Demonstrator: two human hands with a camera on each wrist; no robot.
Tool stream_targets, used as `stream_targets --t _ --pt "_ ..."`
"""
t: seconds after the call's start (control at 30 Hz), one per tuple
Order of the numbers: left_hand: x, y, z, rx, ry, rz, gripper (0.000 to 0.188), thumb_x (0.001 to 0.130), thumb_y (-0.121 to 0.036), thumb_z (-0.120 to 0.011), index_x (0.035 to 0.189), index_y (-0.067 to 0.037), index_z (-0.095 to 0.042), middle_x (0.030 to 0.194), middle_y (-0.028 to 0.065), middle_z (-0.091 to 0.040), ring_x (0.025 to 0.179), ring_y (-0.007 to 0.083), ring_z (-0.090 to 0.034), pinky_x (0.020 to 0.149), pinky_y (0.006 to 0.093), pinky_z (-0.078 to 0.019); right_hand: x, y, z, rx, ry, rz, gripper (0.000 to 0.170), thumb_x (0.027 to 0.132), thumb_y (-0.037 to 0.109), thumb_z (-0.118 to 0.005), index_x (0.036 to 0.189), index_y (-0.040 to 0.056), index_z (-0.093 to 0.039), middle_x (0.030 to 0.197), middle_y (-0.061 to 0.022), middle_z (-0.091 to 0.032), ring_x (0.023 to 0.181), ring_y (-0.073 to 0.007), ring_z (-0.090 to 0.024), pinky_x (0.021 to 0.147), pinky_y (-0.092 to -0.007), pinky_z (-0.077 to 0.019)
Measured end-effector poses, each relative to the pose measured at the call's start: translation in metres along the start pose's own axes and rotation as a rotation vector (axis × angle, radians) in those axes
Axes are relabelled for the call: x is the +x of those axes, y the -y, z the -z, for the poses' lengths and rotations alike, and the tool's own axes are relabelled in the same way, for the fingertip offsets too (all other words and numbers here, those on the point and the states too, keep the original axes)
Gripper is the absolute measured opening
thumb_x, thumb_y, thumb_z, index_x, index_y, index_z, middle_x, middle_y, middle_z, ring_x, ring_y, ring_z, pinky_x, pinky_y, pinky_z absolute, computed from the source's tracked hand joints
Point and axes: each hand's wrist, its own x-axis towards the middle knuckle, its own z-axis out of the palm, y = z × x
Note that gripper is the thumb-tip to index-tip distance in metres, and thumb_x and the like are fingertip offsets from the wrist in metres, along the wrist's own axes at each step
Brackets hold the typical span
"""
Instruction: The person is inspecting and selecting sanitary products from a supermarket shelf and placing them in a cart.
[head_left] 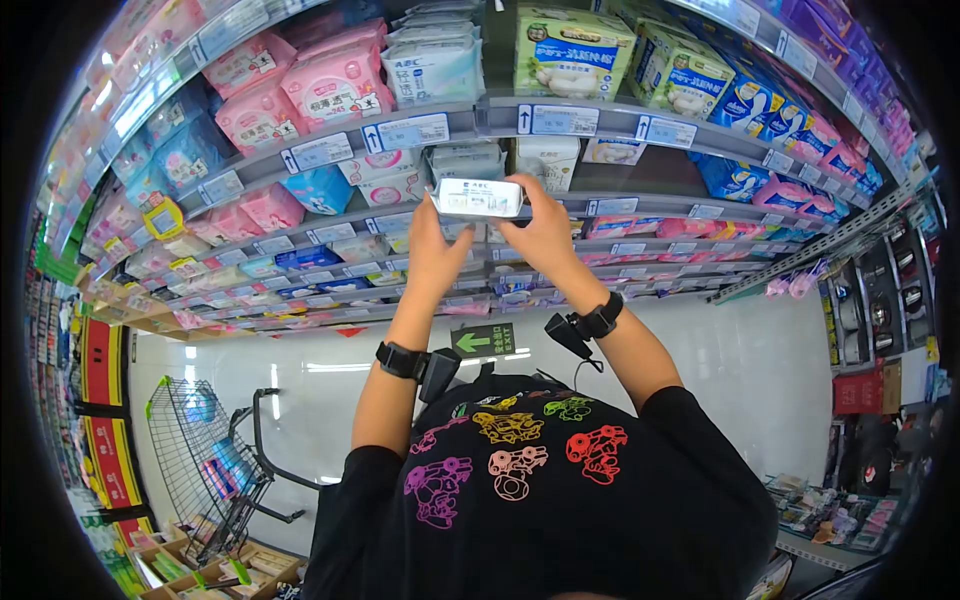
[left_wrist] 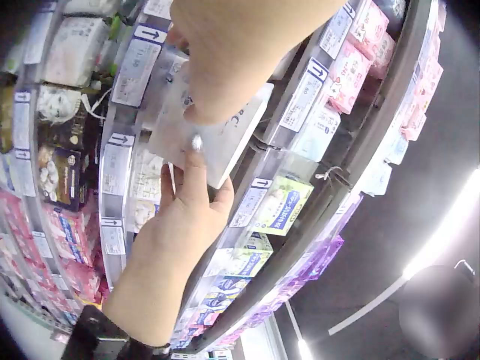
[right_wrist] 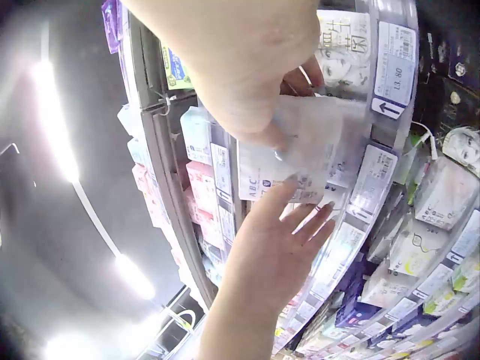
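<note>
Both hands hold a white, ABC-labelled pack of sanitary pads [head_left: 480, 198] level before the shelves. In the head view my left hand [head_left: 437, 250] grips its left end, while my right hand [head_left: 543, 232] has the right end between thumb and fingers. The left wrist view shows the pack's pale face [left_wrist: 232, 142] with the right hand [left_wrist: 184, 217] at its lower edge and the left hand [left_wrist: 225, 64] large above. From the right wrist, the lettered side of the pack [right_wrist: 259, 176] shows between both hands; some fingertips are hidden behind it.
Shelves with price labels [head_left: 560, 120] run across the front. Pink packs [head_left: 335, 85], white packs [head_left: 435, 70] and green boxes [head_left: 572, 52] fill the upper tier. A wire shopping cart [head_left: 190, 450] with blue packs stands behind at left. An exit sign [head_left: 482, 341] marks the floor.
</note>
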Motion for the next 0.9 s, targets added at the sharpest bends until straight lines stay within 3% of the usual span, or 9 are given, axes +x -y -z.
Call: stream_targets --t 0.1,0.2,0.3,0.4,0.6,0.7,0.8,0.9 --pt "0.014 0.009 0.002 -0.062 0.044 0.059 0.057 0.072 -0.014 -0.065 0.122 0.000 -0.042 0.104 0.0193 -0.055 0.095 0.0330 -0.054 0.084 0.0405 -0.0420 0.015 -0.005 -0.011 -0.055 -0.020 -0.001 0.048 0.068 0.009 -0.069 0.111 0.0058 -0.048 0.095 -0.0141 -0.064 0.090 -0.0260 -0.064 0.077 -0.0331 -0.0487" --pt "0.022 0.021 0.004 0.122 0.112 0.036 0.077 0.072 -0.019 -0.064 0.134 0.005 -0.026 0.102 0.0232 -0.054 0.091 0.0355 -0.054 0.081 0.0428 -0.0429 0.023 -0.011 -0.021 -0.093 -0.031 -0.035 0.052 0.069 0.011 -0.069 0.114 0.0050 -0.046 0.095 -0.0153 -0.064 0.088 -0.0267 -0.064 0.076 -0.0336 -0.0490" --pt "0.026 0.019 0.005 -0.035 0.253 0.238 0.080 0.073 -0.023 -0.063 0.136 0.005 -0.023 0.107 0.0261 -0.052 0.081 0.0331 -0.058 0.074 0.0402 -0.0468 0.027 -0.018 -0.028 -0.159 -0.067 -0.026 0.055 0.069 0.011 -0.069 0.117 0.0028 -0.044 0.094 -0.0171 -0.064 0.089 -0.0278 -0.064 0.077 -0.0341 -0.0490" --pt "0.029 0.017 0.006 -0.023 0.308 0.249 0.083 0.074 -0.025 -0.063 0.137 0.006 -0.020 0.115 0.0288 -0.048 0.075 0.0320 -0.059 0.071 0.0381 -0.0487 0.030 -0.025 -0.035 -0.205 -0.105 -0.008 0.059 0.070 0.011 -0.069 0.121 0.0001 -0.041 0.093 -0.0193 -0.063 0.089 -0.0295 -0.064 0.077 -0.0347 -0.0488" --pt "0.030 0.031 -0.002 -0.079 0.210 0.155 0.080 0.074 -0.024 -0.063 0.135 0.008 -0.021 0.125 0.0290 -0.041 0.072 0.0304 -0.060 0.073 0.0376 -0.0493 0.042 -0.020 -0.040 -0.216 -0.062 -0.077 0.062 0.071 0.008 -0.067 0.125 -0.0007 -0.038 0.094 -0.0212 -0.062 0.088 -0.0320 -0.063 0.077 -0.0358 -0.0483" --pt "0.033 0.030 -0.001 -0.091 0.223 0.195 0.078 0.074 -0.024 -0.063 0.133 0.008 -0.024 0.128 0.0286 -0.039 0.072 0.0294 -0.060 0.072 0.0374 -0.0496 0.046 -0.017 -0.045 -0.209 -0.111 -0.046 0.060 0.071 0.004 -0.065 0.125 -0.0014 -0.039 0.095 -0.0229 -0.061 0.084 -0.0331 -0.063 0.074 -0.0373 -0.0482" --pt "0.032 0.028 -0.001 -0.108 0.194 0.214 0.077 0.074 -0.024 -0.063 0.133 0.008 -0.025 0.129 0.0288 -0.038 0.072 0.0290 -0.061 0.071 0.0379 -0.0499 0.046 -0.015 -0.051 -0.171 -0.141 -0.011 0.059 0.071 0.002 -0.063 0.125 0.0008 -0.039 0.102 -0.0244 -0.058 0.087 -0.0349 -0.060 0.075 -0.0389 -0.0468" --pt "0.026 0.028 -0.004 -0.057 0.118 0.164 0.074 0.074 -0.016 -0.064 0.133 0.009 -0.026 0.121 0.0271 -0.045 0.066 0.0232 -0.059 0.062 0.0326 -0.0495 0.044 -0.024 -0.053 -0.324 -0.078 0.128 0.057 0.071 0.000 -0.061 0.124 0.0038 -0.042 0.114 -0.0256 -0.051 0.099 -0.0372 -0.055 0.080 -0.0401 -0.0453"
